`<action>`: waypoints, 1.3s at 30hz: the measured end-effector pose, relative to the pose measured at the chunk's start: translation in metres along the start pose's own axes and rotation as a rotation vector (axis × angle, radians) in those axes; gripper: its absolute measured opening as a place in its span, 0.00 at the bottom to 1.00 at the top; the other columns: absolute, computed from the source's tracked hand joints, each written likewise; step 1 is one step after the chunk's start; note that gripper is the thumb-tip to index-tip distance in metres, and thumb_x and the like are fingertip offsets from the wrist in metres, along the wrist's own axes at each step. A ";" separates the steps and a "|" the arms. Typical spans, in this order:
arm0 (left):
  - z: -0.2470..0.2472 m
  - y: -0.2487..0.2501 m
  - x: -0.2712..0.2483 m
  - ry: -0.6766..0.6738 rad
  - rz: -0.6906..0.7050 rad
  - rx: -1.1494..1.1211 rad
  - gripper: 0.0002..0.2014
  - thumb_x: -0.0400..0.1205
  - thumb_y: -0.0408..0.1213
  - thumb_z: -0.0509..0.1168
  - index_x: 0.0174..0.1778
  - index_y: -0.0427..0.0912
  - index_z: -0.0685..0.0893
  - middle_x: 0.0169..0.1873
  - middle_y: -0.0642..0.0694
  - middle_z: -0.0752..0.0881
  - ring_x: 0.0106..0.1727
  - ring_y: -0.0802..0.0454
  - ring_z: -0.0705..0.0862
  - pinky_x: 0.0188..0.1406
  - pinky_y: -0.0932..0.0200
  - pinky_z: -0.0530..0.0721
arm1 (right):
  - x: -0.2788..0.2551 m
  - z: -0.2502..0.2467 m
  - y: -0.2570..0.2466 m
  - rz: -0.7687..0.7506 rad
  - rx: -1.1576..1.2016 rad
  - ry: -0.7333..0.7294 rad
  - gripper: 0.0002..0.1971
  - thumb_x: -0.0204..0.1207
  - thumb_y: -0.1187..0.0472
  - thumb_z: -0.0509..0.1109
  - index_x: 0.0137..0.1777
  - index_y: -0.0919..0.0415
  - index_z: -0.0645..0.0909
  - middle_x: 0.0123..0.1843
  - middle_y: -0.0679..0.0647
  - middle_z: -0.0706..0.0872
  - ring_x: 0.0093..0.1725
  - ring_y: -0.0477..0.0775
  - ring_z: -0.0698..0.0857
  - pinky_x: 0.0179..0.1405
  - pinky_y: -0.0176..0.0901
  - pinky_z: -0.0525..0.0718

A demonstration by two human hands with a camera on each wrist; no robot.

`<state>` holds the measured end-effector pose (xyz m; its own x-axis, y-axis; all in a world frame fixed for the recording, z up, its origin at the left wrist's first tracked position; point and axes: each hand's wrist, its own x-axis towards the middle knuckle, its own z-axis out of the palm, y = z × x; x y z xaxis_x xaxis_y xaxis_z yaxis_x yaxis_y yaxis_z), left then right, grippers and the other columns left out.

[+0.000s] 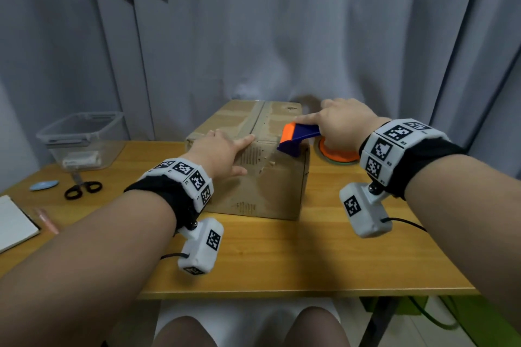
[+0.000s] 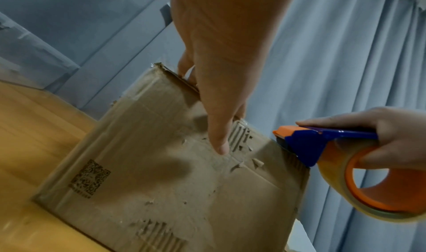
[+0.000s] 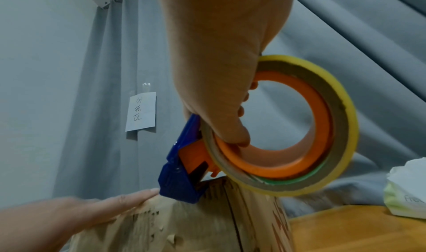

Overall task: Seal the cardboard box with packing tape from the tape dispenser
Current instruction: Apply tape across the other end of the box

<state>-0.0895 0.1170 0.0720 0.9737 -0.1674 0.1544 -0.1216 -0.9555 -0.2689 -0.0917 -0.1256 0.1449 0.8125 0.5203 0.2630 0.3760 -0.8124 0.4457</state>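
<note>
A worn cardboard box [image 1: 253,177] [image 2: 173,174] [image 3: 184,228] stands on the wooden table, flaps closed, a tape strip along its top seam. My left hand [image 1: 222,153] [image 2: 219,92] [image 3: 92,208] lies flat over the box's near top edge, fingers straight on the top, thumb down the front face. My right hand [image 1: 341,124] [image 2: 380,137] [image 3: 221,92] grips the blue-and-orange tape dispenser [image 1: 298,138] [image 2: 306,144] [image 3: 182,174] with its roll of clear tape [image 3: 299,128] [image 2: 368,183]. The dispenser's blade end touches the box's right top corner.
A clear plastic bin [image 1: 81,138] stands at the table's back left. Black scissors [image 1: 83,187], a pale blue oval [image 1: 43,185], a notebook [image 1: 14,222] and a pink pen [image 1: 46,220] lie on the left. Grey curtain hangs close behind; a white bag [image 3: 408,188] sits at right.
</note>
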 end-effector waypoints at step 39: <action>0.004 0.064 0.011 0.393 0.052 -0.271 0.23 0.83 0.48 0.56 0.75 0.47 0.71 0.69 0.47 0.79 0.66 0.46 0.81 0.55 0.49 0.84 | -0.049 0.054 0.069 0.137 0.111 0.128 0.35 0.78 0.52 0.66 0.81 0.34 0.54 0.45 0.55 0.72 0.43 0.57 0.74 0.45 0.51 0.76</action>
<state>-0.0858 0.0549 0.0527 0.8246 -0.2461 0.5093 -0.2649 -0.9636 -0.0367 -0.0815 -0.2219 0.1162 0.7986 0.4269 0.4243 0.3186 -0.8979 0.3038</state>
